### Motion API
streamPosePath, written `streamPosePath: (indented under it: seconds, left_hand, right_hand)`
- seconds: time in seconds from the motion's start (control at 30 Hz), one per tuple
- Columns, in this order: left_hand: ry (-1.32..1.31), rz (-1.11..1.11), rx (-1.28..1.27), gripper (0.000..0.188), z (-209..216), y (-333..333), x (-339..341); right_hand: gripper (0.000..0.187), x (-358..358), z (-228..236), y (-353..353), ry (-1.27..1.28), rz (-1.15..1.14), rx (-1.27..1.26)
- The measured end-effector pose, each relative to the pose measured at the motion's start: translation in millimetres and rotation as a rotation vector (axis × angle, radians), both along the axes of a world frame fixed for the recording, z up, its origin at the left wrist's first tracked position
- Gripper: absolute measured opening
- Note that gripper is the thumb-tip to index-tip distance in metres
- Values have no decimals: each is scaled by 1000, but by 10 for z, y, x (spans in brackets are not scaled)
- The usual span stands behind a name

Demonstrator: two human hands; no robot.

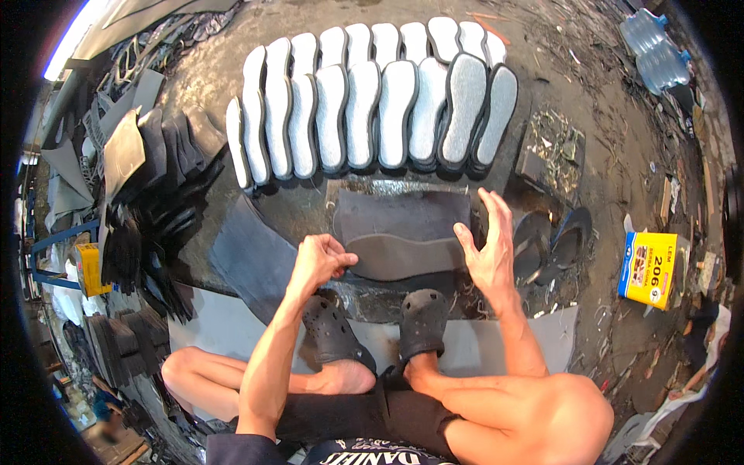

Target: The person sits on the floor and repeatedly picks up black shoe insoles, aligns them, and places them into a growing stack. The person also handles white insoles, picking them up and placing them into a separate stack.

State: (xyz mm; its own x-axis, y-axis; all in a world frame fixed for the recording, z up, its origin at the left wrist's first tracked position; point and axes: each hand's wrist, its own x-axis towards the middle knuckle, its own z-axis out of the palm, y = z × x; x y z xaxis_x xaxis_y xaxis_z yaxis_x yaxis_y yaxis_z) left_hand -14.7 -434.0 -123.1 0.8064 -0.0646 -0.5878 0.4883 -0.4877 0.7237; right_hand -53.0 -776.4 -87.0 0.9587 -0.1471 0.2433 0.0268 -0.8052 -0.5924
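Observation:
A dark grey sole-shaped foam piece (403,258) lies across the front of a dark rectangular sheet (404,213) on a low black work surface. My left hand (320,262) is closed, thumb and fingers pinched at the sole piece's left end. Over its right end my right hand (493,252) is open, fingers stretched upward and thumb apart. A larger dark sheet (252,252) lies to the left, partly behind my left hand. Beyond the work surface, several light grey-topped soles (363,116) with dark edges stand in two overlapping rows.
Stacked dark foam sheets (167,147) crowd the left side. On the right are dark sandals (572,236), a block covered in scraps (554,151), a yellow and blue tin (649,267) and clear plastic bottles (657,50). My black clogs (423,325) rest at the near edge.

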Motion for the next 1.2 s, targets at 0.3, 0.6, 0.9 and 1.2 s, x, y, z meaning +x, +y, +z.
streamPosePath:
  seconds: [0.3,0.6,0.9,1.2]
  left_hand:
    - [-183,-82,302,43,48,-190,-142]
    - [-792,-310,195,60,440,-1402,473]
    - [-878,-614,249,85,-165,-2331,1273]
    - [-885,-547,157,85,-251,-2392,1249]
  right_hand:
    - [73,617,-490,244,-61,163,-143]
    - [96,3221,164,-34,-5,-71,-513]
    - [91,4069,-7,35,372,-188,-474]
    - [111,4281,152,-171,560,-257,-218]
